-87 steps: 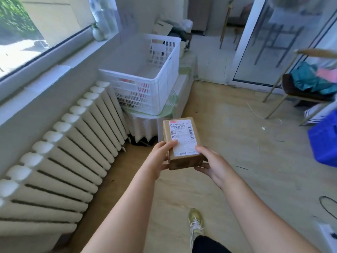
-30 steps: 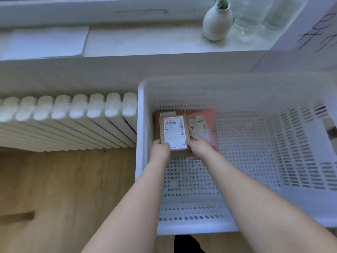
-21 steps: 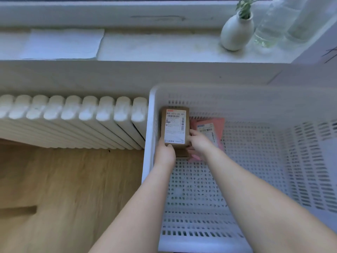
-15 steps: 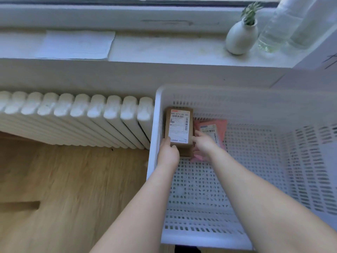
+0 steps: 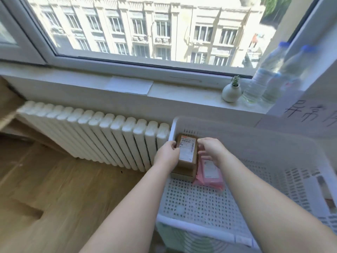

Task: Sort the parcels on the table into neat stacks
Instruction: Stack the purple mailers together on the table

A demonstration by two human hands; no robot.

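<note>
We list, left of the fingers, a white radiator [image 5: 94, 136]. Left hand [image 5: 166, 156]: fingers curled on the left edge of a labelled cardboard parcel [image 5: 187, 152]. Right hand [image 5: 211, 152]: fingertips and thumb pinch its right edge. We find the parcel between both sets of fingers, atop another cardboard box [image 5: 184, 173], in the white perforated crate [image 5: 255, 132]. A pink mailer [image 5: 209, 172] lies just below the right fingers.
</note>
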